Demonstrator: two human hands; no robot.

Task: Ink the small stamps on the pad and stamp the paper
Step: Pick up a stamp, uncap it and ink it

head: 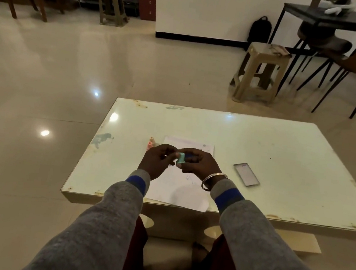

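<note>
Pale and glossy, the low table (261, 151) in front of you carries a sheet of white paper (177, 194), and everything that matters sits on or over that sheet. You hold both hands raised above the middle of the paper: your left hand (157, 161) pinches a small mint-green stamp (180, 158) by its side, fingers closed on it, while your right hand (200, 163) is closed around something dark blue (189, 156), probably the ink pad, pressed right against the stamp's top end; how much of the pad your fingers cover cannot be told. The stamp sits between the two sets of fingertips, clear of the paper. Two more small stamps (150, 143), orange-pink, stand just off the paper's far left corner, and a phone (246, 174) lies face up well to the right of the paper. A few faint marks (190, 179) show on the sheet nearer you than your hands. My guess is you are inking. Watch for these slips: with the pad held in the air, a skewed press would ink only part of the face and give a patchy print; fingertips near the face could pick up ink and smudge the paper; and a loose pinch could drop the stamp onto the sheet
</note>
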